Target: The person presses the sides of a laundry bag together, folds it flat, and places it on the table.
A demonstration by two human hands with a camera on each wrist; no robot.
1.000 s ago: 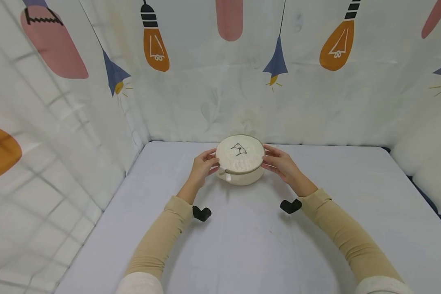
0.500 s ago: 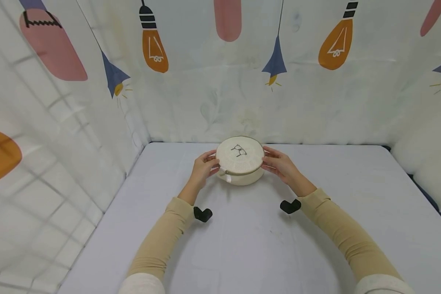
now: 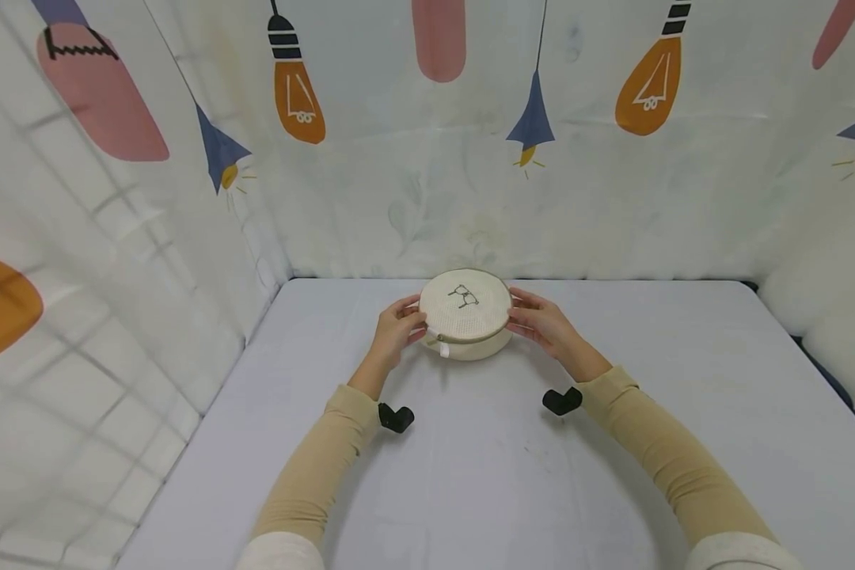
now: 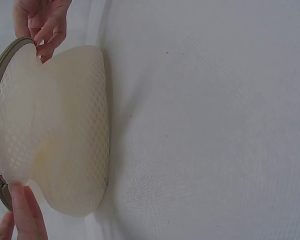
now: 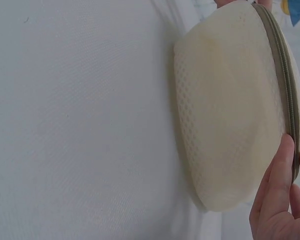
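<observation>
A round cream mesh laundry bag [image 3: 465,313] stands near the back of the table, its flat top tilted toward me. A small dark line drawing of an animal marks that top. An olive zipper [image 5: 285,75] runs around the rim, with a white tab [image 3: 444,349] at the front left. My left hand [image 3: 393,332] pinches the rim on the left, thumb above and fingers below. Opposite it, my right hand [image 3: 552,326] pinches the right rim. The bag's mesh side wall [image 4: 70,125] is dented inward in the left wrist view, and its base lies close against the cloth.
White cloth covers the table [image 3: 470,459]. Behind it hangs a white curtain [image 3: 370,190] printed with lamps and bulbs; another pale curtain [image 3: 114,317] with grid-like shadows is at the left. A black V-shaped piece [image 3: 397,418] juts from the left cuff, another [image 3: 562,401] from the right.
The bag's round top has sunk slightly in the head view, while its base stays about where it was. Both hands keep their hold on the rim. The head view has tilted a little.
</observation>
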